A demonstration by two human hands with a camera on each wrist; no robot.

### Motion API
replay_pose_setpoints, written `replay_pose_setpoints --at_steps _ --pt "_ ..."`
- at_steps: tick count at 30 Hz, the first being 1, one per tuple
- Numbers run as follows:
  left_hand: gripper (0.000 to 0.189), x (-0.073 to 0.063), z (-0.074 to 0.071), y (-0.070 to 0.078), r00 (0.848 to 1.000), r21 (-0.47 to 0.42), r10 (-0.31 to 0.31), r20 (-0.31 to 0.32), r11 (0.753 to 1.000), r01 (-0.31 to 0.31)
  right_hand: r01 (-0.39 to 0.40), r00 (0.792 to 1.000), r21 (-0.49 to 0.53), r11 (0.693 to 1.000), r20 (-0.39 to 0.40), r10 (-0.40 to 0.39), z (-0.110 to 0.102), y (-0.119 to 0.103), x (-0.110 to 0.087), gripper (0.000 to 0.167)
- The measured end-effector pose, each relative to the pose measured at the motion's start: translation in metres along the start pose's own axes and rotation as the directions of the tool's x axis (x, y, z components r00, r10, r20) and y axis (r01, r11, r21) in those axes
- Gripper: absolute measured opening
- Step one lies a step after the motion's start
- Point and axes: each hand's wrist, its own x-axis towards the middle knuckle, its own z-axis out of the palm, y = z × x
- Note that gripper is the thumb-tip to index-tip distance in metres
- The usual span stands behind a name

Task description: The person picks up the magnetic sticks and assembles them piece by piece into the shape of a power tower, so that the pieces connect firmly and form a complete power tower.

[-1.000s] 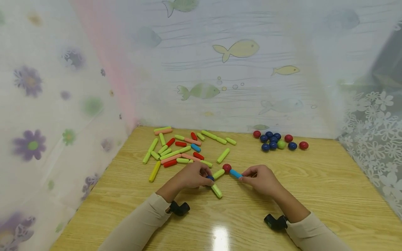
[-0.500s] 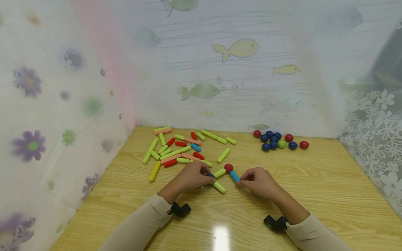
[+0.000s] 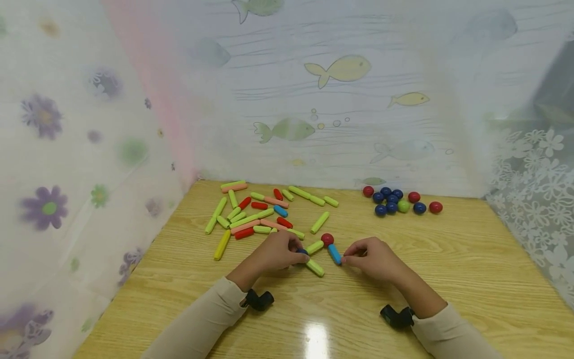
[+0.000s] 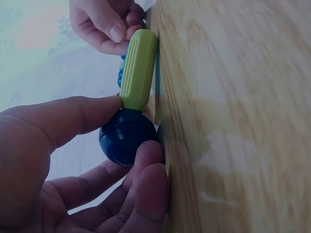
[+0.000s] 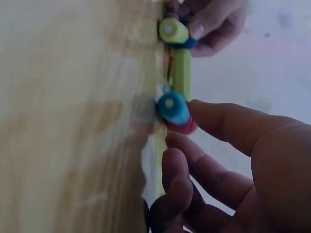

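My left hand [image 3: 279,252] pinches a dark blue ball [image 4: 125,138] between thumb and fingers, low over the wooden table. Two lime green sticks are joined to that ball: one stick [image 3: 315,268] points toward the front right, and the other stick [image 3: 315,247] runs to a red ball [image 3: 327,240]. From the red ball a blue stick [image 3: 334,254] extends toward the front. Beside its free end is my right hand [image 3: 375,258]. In the right wrist view, the thumb [image 5: 214,114] and index fingertip stand apart around the blue stick's end without gripping it.
Loose sticks in lime, orange, red, blue and yellow [image 3: 221,245] lie at the table's back left. One lime stick [image 3: 320,222] lies behind the joined pieces. Several dark blue, red and green balls [image 3: 403,206] cluster at the back right, before a fish-patterned curtain [image 3: 287,89].
The blue stick has swung from pointing right to pointing toward the front. My right fingers have loosened from it. The lime stick at the left hand has turned slightly rightward.
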Motion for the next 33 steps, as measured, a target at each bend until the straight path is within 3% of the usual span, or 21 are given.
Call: replay_pose_setpoints --at_steps 3,7,13,17,23,28,33 --pt "0.022 0.001 0.000 0.000 1.000 0.014 0.003 0.002 1.000 -0.003 -0.013 1.000 0.003 1.000 -0.023 0.013 -0.015 0.007 0.005 0.022" --pt "0.023 0.003 -0.001 -0.002 1.000 0.031 0.011 0.009 0.999 -0.011 -0.076 0.987 -0.017 0.997 -0.144 0.073 -0.041 0.023 0.014 0.031" --pt "0.027 0.002 -0.003 -0.001 0.999 0.058 0.029 0.045 0.998 -0.031 -0.147 0.920 -0.047 0.988 -0.373 0.119 -0.082 0.051 0.027 0.040" --pt "0.030 0.001 -0.004 0.000 0.995 0.102 0.050 0.090 0.993 -0.059 -0.174 0.886 -0.080 0.981 -0.448 0.121 -0.099 0.066 0.037 0.049" --pt "0.038 -0.001 -0.005 0.002 0.986 0.140 0.086 0.141 0.984 -0.106 -0.235 0.897 -0.160 0.959 -0.415 0.151 -0.109 0.083 0.051 0.056" --pt "0.058 -0.001 -0.006 0.006 0.980 0.185 0.112 0.167 0.972 -0.143 -0.237 0.901 -0.235 0.943 -0.415 0.123 -0.108 0.091 0.054 0.048" --pt "0.082 -0.001 -0.006 0.011 0.975 0.251 0.148 0.166 0.950 -0.187 -0.211 0.918 -0.291 0.933 -0.386 0.087 -0.103 0.081 0.043 0.038"
